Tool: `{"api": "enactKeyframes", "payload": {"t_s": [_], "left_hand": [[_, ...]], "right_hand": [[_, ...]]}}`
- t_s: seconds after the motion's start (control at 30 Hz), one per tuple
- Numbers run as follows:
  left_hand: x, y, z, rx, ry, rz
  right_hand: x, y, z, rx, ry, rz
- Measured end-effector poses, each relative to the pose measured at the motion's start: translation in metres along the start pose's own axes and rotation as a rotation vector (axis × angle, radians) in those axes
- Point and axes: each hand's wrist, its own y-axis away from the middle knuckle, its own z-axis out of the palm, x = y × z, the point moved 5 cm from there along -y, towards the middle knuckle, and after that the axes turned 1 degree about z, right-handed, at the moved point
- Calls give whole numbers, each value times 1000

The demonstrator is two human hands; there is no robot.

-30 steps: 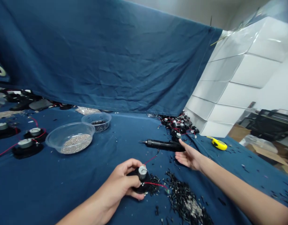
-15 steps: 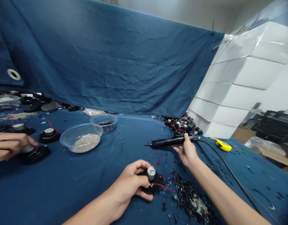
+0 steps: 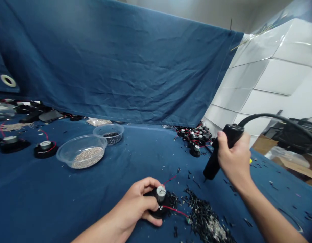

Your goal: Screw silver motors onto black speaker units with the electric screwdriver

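My left hand [image 3: 134, 206] grips a round black unit [image 3: 157, 206] low in the middle of the view, with a silver cylinder [image 3: 161, 193] on top and red wire [image 3: 177, 211] leading off it. My right hand [image 3: 234, 158] is raised at the right, wrapped around a corded black soldering iron [image 3: 212, 164]. The iron points down and its tip hangs above the blue cloth. Its black cord [image 3: 269, 116] curves away to the right. A heap of black wire clippings [image 3: 205, 216] lies just beside the left hand's unit.
Two similar units [image 3: 45, 149] stand at the left, near a clear bowl of grey granules [image 3: 67, 150] and a smaller bowl of dark bits [image 3: 109, 129]. Several wired units [image 3: 193, 136] are piled at the back. White foam blocks [image 3: 247, 81] rise at the right.
My right hand has lifted the iron up and to the right, tip turned down. Another person's hand at the left has withdrawn from view. My left hand stays nearly still.
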Motion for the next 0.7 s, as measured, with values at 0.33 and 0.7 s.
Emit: {"api": "enactKeyframes", "payload": {"t_s": [0.33, 0.7], "left_hand": [[9, 3, 4, -1, 15, -21], [2, 0, 1, -21, 13, -22]], "right_hand": [[23, 4, 44, -661, -863, 181], [8, 19, 41, -1029, -1067, 263]]}}
